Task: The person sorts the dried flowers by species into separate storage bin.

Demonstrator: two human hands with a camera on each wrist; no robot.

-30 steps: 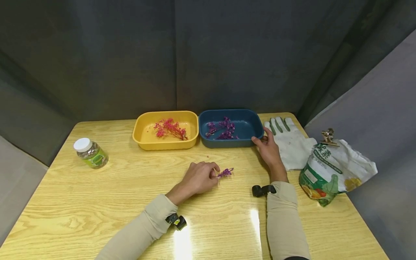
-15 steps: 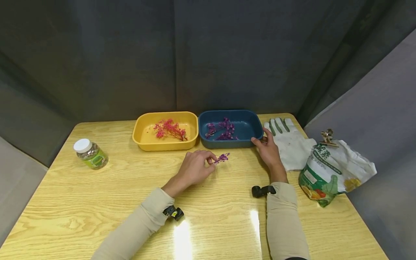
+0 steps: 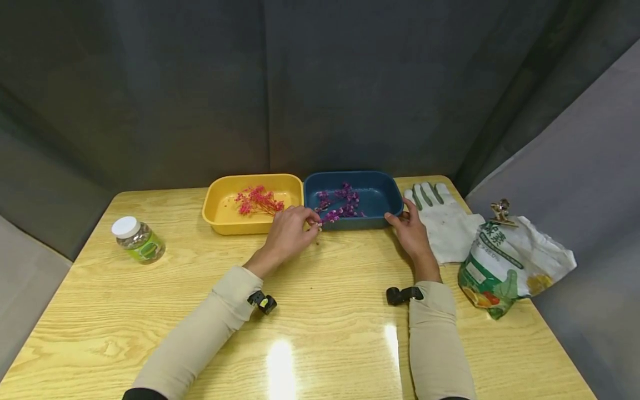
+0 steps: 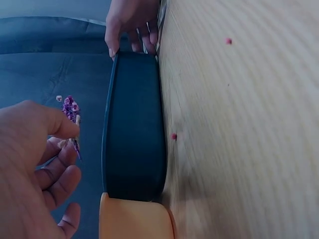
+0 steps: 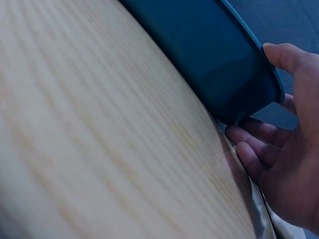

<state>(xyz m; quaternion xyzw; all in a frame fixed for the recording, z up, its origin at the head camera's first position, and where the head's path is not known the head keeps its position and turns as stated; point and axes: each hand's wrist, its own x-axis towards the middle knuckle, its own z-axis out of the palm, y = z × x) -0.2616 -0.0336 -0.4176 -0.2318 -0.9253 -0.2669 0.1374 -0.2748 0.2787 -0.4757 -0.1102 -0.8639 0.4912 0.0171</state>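
My left hand (image 3: 289,230) pinches a small sprig of purple dried flowers (image 4: 71,107) between thumb and forefinger. In the head view the sprig overlaps the front left of the blue tray (image 3: 370,223); the left wrist view shows it above the tray's rim. More purple dried flowers (image 3: 350,197) lie inside that tray. At the tray's right end, my right hand (image 3: 412,236) holds the corner, its thumb (image 5: 281,56) on the rim and the other fingers around the end and underside.
Against the blue tray's left side stands a yellow tray (image 3: 235,228) with pink dried flowers (image 3: 259,200). A white-lidded jar (image 3: 140,240) is at left. A work glove (image 3: 445,228) and a clipped bag (image 3: 510,261) lie at right. Pink bits (image 4: 174,136) dot the table.
The left hand has lifted the purple sprig off the table and carried it forward and slightly left to the blue tray's front edge. The right hand keeps its hold on the tray.
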